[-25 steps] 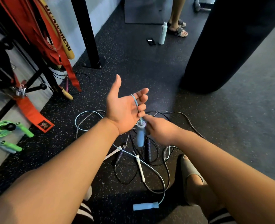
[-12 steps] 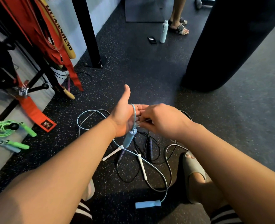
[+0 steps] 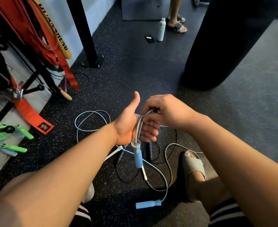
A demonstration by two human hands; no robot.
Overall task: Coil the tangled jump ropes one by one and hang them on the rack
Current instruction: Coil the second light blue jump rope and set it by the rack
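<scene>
Our left hand (image 3: 129,126), thumb up, curls its fingers round loops of the light blue jump rope (image 3: 139,126), whose blue handle (image 3: 138,155) dangles just below the palm. Our right hand (image 3: 166,110) pinches the same cord above those fingers. The second handle (image 3: 148,205) lies on the floor (image 3: 135,71) near the tangled black ropes (image 3: 150,147)

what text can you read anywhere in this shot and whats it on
"UANSHENG": black capitals running down the wooden stick hanging at top left; the letter before the U is unclear.
Black label at the end of the red strap: red marking, too small to read.
Light blue jump rope, bottle, phone: no readable text.
</scene>
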